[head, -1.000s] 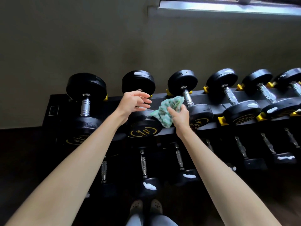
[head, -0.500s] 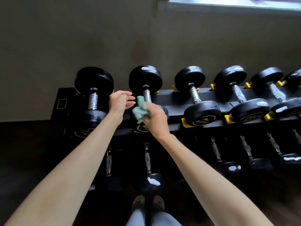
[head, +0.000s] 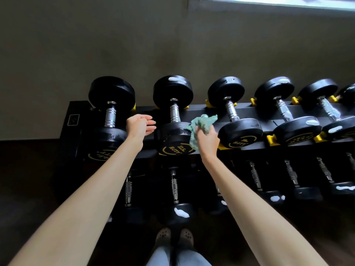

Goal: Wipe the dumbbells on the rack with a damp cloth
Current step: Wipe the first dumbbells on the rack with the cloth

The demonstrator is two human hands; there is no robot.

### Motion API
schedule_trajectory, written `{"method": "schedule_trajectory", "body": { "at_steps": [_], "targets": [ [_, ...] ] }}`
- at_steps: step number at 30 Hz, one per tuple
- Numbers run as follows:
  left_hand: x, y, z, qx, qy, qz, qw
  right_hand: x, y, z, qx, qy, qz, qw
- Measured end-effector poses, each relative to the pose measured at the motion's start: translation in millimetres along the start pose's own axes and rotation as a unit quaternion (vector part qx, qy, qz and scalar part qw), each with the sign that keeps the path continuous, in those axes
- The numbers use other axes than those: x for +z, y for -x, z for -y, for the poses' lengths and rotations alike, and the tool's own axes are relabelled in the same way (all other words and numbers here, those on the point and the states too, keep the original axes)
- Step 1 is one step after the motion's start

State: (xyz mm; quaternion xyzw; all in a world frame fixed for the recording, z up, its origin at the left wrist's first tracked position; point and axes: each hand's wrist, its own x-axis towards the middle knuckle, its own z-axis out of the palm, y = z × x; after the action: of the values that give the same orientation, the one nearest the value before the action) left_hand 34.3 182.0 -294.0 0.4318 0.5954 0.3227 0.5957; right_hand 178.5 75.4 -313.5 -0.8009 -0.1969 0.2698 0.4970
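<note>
Clenched around a crumpled teal cloth [head: 201,124], your right grip [head: 208,138] presses it against the near head of the second dumbbell [head: 173,112] from the left. Your left grip [head: 139,126] hangs released, fingers loosely curled, just left of that dumbbell; whether it touches anything is unclear. Nearest you, your shoes [head: 163,238] are cut off at the frame's bottom. Beyond them the lower-tier dumbbells [head: 174,187] sit in shadow, hard to make out, with white smears [head: 181,212] on some heads. On the rack [head: 247,112], the wiped dumbbell has black heads, a chrome handle, yellow lettering and a white smear on its far head. The rightmost dumbbells run off the frame.
</note>
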Motion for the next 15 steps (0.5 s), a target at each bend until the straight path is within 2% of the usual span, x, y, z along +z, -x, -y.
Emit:
{"method": "schedule_trajectory", "body": {
  "at_steps": [3,5,11,13,15],
  "targets": [
    [-0.5,-0.7,0.1,-0.007,0.003,-0.005,1.0,13.4,15.4,0.9,-0.106,0.085,0.02,0.99],
    [-1.0,-1.4,-0.5,-0.009,0.002,-0.008,1.0,16.6,15.8,-0.3,-0.157,0.102,0.027,0.982],
    [1.2,-0.7,-0.7,-0.026,0.01,-0.012,1.0,10.1,-1.4,0.9,-0.127,0.064,0.022,0.99],
    [0.1,0.5,-0.5,-0.028,0.016,-0.013,0.999,16.4,3.0,6.8,-0.179,0.104,0.026,0.978],
    [-4.3,1.0,-0.4,-0.029,0.019,-0.024,0.999,27.2,9.5,15.6,-0.263,0.138,0.062,0.953]
  ]
}}
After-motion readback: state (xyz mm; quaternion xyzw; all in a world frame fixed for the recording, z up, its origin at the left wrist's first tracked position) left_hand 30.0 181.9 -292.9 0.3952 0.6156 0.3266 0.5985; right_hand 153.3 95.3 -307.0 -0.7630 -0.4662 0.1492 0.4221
